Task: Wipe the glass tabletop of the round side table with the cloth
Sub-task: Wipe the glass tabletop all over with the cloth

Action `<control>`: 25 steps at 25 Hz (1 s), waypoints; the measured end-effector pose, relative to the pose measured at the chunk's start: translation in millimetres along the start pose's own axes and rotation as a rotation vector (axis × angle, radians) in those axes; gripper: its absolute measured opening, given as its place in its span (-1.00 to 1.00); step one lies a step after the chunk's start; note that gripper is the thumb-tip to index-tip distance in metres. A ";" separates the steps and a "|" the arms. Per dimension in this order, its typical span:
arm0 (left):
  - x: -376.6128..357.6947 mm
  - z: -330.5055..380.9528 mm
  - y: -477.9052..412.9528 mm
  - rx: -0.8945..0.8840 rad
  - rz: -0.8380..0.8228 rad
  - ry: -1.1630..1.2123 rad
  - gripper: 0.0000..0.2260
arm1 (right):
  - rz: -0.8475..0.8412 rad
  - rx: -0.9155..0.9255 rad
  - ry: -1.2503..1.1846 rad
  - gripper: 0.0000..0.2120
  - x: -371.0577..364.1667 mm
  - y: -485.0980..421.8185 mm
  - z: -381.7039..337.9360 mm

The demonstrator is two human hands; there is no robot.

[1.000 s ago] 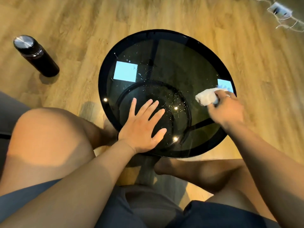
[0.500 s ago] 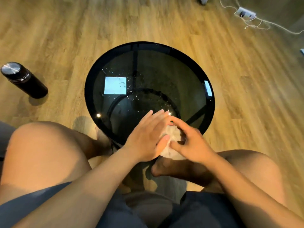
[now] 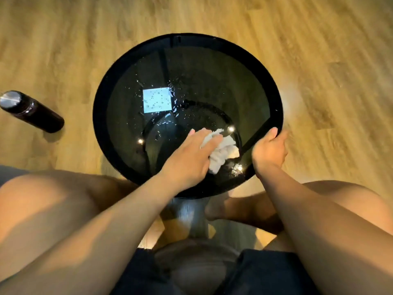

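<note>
The round side table (image 3: 102, 116) has a dark glass top in a black rim and stands on the floor in front of my knees. Water droplets speckle the glass around its middle. A crumpled white cloth (image 3: 223, 152) lies on the near right part of the glass. My left hand (image 3: 191, 156) rests flat on the cloth's left side, pressing it to the glass. My right hand (image 3: 269, 152) grips the table's right rim, thumb over the edge.
A dark bottle with a silver cap (image 3: 32, 111) stands on the wooden floor to the left of the table. My bare knees flank the table's near edge, and a foot (image 3: 234, 209) shows beneath it.
The cloth passed from my right hand to my left hand near the table's front. My right hand then moved out to the right rim and took hold of it.
</note>
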State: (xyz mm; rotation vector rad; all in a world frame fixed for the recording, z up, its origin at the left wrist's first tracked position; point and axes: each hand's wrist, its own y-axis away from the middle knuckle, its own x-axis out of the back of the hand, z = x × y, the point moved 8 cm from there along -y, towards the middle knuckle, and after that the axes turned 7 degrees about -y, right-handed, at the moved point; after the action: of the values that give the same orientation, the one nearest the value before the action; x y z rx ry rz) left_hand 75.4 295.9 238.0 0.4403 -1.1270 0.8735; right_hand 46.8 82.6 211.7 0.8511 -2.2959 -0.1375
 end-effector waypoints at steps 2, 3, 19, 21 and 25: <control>-0.9 -18.0 -36.2 0.035 0.028 -0.064 -0.48 | 0.008 -0.020 -0.003 -0.55 -0.7 -4.2 1.8; -1.4 -21.1 -55.1 0.068 0.049 -0.103 -0.49 | 0.015 -0.019 0.009 -0.55 -1.2 -5.2 1.8; 8.7 13.4 62.0 0.003 -0.112 -0.322 -0.54 | 0.011 -0.001 0.027 -0.56 -1.3 -6.6 3.4; 2.9 14.8 34.9 -0.001 -0.066 -0.338 -0.59 | 0.015 -0.003 0.046 -0.55 -1.6 -8.6 3.7; -4.0 15.7 -27.9 -0.065 0.000 -0.321 -0.63 | 0.024 0.022 0.079 -0.56 -3.3 -10.6 2.8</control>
State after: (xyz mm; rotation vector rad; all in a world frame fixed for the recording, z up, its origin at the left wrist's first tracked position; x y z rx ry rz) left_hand 87.4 266.5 243.7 0.5393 -1.4459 0.7805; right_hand 52.6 76.0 204.3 0.8249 -2.2363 -0.0670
